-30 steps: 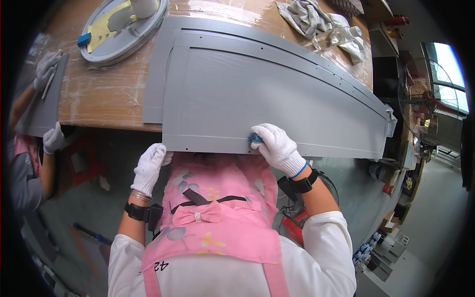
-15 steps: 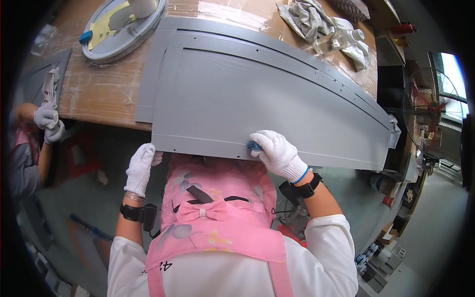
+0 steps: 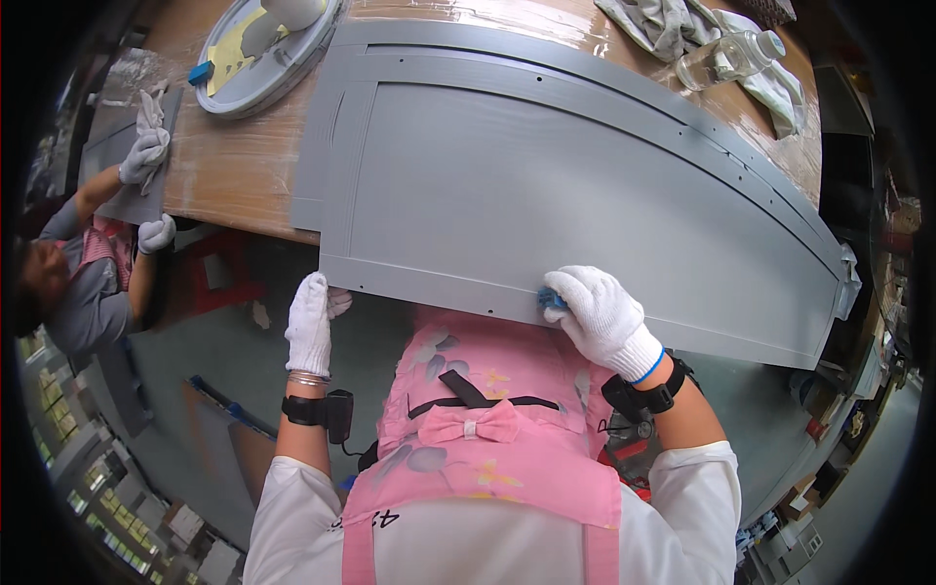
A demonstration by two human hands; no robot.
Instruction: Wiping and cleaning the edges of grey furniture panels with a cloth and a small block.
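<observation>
while grey panel (image 3: 585, 185) lies flat on wooden table (image 3: 234, 175), near edge overhanging toward person, right hand (image 3: 600, 314) in white glove presses small blue pad (image 3: 549, 298) onto that edge, fingers curled over pad. left hand (image 3: 312, 320), gloved, grips panel's near left corner, fingers closed on edge. round grey lid (image 3: 263, 54) at table's far left. co-worker's gloved hands (image 3: 146, 156) on smaller grey piece (image 3: 122, 146).

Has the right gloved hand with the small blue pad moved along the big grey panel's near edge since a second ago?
Cannot tell. The right hand presses the small blue pad at about the same spot on the large grey panel; the camera itself shifted.
</observation>
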